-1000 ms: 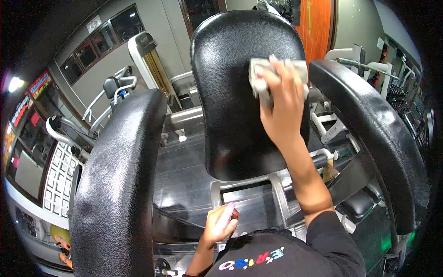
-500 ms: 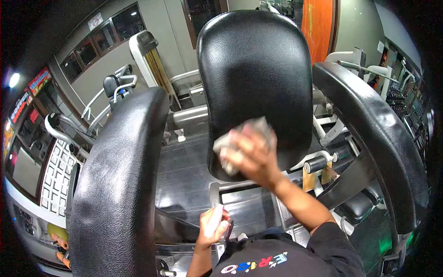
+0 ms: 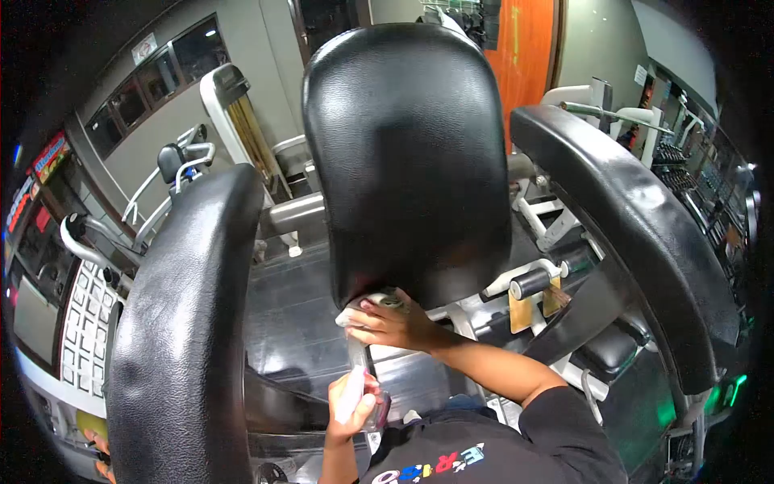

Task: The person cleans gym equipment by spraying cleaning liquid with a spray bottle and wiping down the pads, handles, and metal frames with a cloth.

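A black padded backrest (image 3: 411,153) of a gym machine stands upright in front of me. At its lower left edge my right hand (image 3: 397,329) is closed around a crumpled light grey cloth (image 3: 390,302), pressing it against the pad. Part of the cloth is hidden by the fingers. Lower down, close to my body, my left hand (image 3: 339,410) grips a spray bottle (image 3: 352,394) with a white top and a clear lower part. The bottle is apart from the pad.
Long black pads flank me, a left pad (image 3: 181,306) and a right pad (image 3: 625,194). A roller pad (image 3: 530,282) sits low to the right of the backrest. Behind are a white-framed machine (image 3: 222,105) and an orange door panel (image 3: 522,64).
My right hand has moved the cloth down and left, from the pad's lower face to its bottom edge. The view has shifted slightly; my left hand still holds the spray bottle.
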{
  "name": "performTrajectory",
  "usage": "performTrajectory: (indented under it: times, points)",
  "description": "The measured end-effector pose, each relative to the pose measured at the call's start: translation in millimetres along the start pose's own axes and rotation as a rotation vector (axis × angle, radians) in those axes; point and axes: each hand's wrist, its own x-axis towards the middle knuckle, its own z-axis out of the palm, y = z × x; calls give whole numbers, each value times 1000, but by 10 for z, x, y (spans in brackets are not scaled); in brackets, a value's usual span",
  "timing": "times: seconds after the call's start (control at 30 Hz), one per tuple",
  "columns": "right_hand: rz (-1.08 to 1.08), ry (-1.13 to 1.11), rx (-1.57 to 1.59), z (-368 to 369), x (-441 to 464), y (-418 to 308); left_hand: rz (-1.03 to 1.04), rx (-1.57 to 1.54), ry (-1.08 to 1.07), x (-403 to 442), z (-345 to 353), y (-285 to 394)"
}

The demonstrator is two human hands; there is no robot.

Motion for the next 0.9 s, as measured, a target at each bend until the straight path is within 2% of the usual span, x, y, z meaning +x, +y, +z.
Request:
performTrajectory:
  times: [0.07,0.13,0.23,0.27,0.3,0.33,0.37,0.4,0.47,0.57,0.63,0.67,0.73,0.8,0.83,0.9]
  points:
    - [17,-14,67,-53,-40,9,6,25,-31,-34,2,-29]
    - [55,-70,272,-196,-30,61,27,50,-55,-36,41,-18]
    - [60,48,209,-436,-47,302,-9,4,-6,-99,91,23]
    - [98,111,85,-524,-74,437,-2,10,-10,-102,95,15]
    - [156,193,99,-688,54,636,3,16,-13,-97,102,6]
    - [212,298,-96,-790,176,888,9,80,-17,-92,91,-18]
    - [303,395,-53,-841,325,1167,11,78,-15,-66,92,-29]
    - [412,349,-67,-1089,586,1333,23,130,-42,-37,89,-27]
    - [383,301,-97,-1458,1096,1743,35,184,-66,49,122,-64]
    - [366,470,-46,-1502,1717,2379,89,303,-194,174,239,-117]
    - [407,358,70,-1671,1921,2427,-34,208,-220,253,398,-56]
    - [416,355,65,-1624,1841,2430,-6,200,-229,290,438,-28]
    - [308,540,-115,-1419,1567,2329,-1,162,-252,272,450,-105]
    - [434,472,-189,-1337,1027,1879,-18,104,-243,192,454,-169]
    - [444,489,-121,-1267,703,1647,-20,92,-236,152,457,-186]
    - [604,512,-111,-956,-79,1090,24,143,-174,88,467,-207]
